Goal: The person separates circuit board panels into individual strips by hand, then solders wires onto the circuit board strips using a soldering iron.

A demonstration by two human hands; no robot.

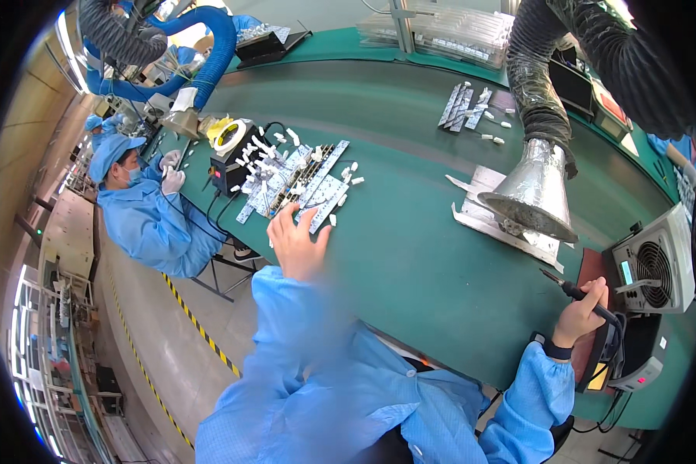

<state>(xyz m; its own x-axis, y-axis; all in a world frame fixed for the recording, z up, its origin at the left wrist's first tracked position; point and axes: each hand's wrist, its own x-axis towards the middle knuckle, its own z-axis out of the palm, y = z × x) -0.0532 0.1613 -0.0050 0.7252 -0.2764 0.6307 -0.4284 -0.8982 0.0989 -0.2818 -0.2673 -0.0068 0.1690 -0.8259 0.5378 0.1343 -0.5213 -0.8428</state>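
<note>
My right hand [581,315] is closed around the handle of a soldering iron [571,289], its tip pointing up and to the left over the green table. At the near edge of a pile of grey circuit board strips [322,203], my left hand [298,246] reaches out with its fingers apart. Its fingertips are at the nearest strips; whether they touch one is hard to tell. White connectors [263,158] with short wires lie on and around the pile, and several gold-coloured parts run along the strips.
A metal fume hood [530,189] hangs over a pale tray [479,203]. To the right stand a fan unit [653,267] and a soldering station [640,359]. More strips [458,107] lie farther back. A black device with a yellow ring [230,138] stands left, near a seated co-worker [151,209].
</note>
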